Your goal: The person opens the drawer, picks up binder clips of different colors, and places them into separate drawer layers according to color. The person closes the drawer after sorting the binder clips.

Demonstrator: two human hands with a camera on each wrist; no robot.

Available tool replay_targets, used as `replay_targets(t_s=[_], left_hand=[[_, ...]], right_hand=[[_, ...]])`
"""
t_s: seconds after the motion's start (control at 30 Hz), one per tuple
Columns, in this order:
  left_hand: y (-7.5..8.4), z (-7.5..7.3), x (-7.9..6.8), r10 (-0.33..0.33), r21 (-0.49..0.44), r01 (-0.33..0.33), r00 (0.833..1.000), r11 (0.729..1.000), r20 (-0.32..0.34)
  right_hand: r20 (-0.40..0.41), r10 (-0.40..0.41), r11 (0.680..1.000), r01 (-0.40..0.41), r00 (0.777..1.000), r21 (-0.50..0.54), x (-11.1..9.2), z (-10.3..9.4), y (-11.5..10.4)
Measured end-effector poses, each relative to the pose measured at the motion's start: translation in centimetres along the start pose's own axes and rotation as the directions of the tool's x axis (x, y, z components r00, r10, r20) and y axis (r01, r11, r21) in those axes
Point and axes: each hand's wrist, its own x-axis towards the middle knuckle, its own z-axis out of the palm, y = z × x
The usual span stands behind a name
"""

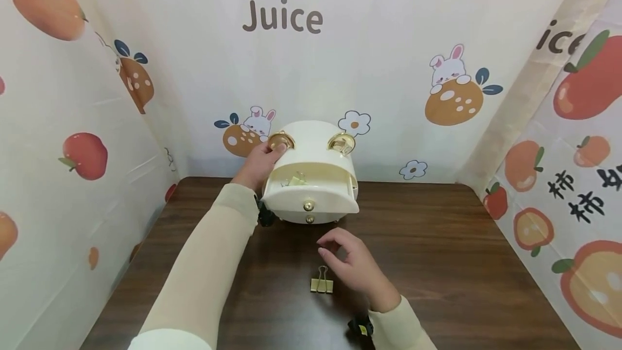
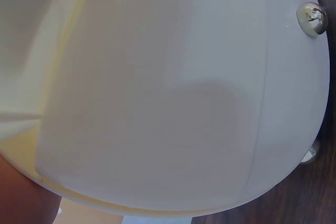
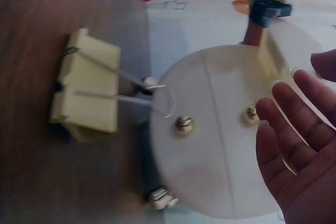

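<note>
A cream storage box [image 1: 318, 150] with two round gold ears stands at the back of the table. Its upper drawer [image 1: 291, 199] is pulled out, and a small yellow-green clip [image 1: 297, 179] lies inside. My left hand [image 1: 259, 165] grips the box's left side, thumb up against the gold ear [image 1: 282, 139]; its other fingers are largely hidden. The left wrist view is filled by the box front [image 2: 173, 98]. My right hand [image 1: 352, 258] hovers in front of the box with loosely bent fingers, holding nothing. Beside it, a yellow binder clip [image 1: 322, 285] stands on the table, wire handles upward.
The dark wooden table [image 1: 427, 247] is bordered by printed curtains [image 1: 389, 31] at the back and both sides. Below the open drawer, a lower one with a gold knob [image 1: 310, 220] is closed.
</note>
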Motion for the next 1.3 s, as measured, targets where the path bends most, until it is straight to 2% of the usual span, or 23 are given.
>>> replay_targets(t_s=[0.13,0.27,0.5,0.6,0.77,0.83,1.03,1.3], left_hand=[[-0.1,0.0,0.0,-0.014,0.009,0.014,1.0,1.0,-0.001],[-0.1,-0.1,0.0,-0.013,0.002,0.013,1.0,1.0,-0.002],[-0.2,0.0,0.1,-0.01,-0.011,0.01,1.0,1.0,-0.006],[-0.3,0.0,0.1,-0.006,-0.011,0.006,1.0,1.0,-0.009],[-0.3,0.0,0.3,-0.007,-0.014,0.007,1.0,1.0,-0.012],[-0.3,0.0,0.3,-0.01,-0.019,0.01,1.0,1.0,-0.012],[-0.1,0.1,0.1,-0.014,-0.036,0.014,1.0,0.999,-0.008],[0.1,0.2,-0.2,-0.008,-0.02,0.008,1.0,1.0,-0.016]], right_hand=[[0.05,0.094,0.995,-0.092,0.994,-0.037,-0.5,0.6,0.6],[0.121,0.194,0.979,-0.185,0.974,-0.086,-0.8,0.9,1.3],[0.216,0.259,0.956,-0.217,0.941,-0.198,-1.1,1.1,2.0],[0.261,0.305,0.944,-0.255,0.916,-0.21,-1.2,1.1,2.3],[0.339,0.39,0.918,-0.335,0.856,-0.21,-1.4,1.2,2.8],[0.358,0.402,0.914,-0.345,0.843,-0.214,-1.6,1.3,2.9],[0.363,0.406,0.91,-0.333,0.839,-0.249,-1.8,1.5,3.2],[0.379,0.327,0.939,-0.252,0.866,-0.234,-1.8,1.3,3.3]])
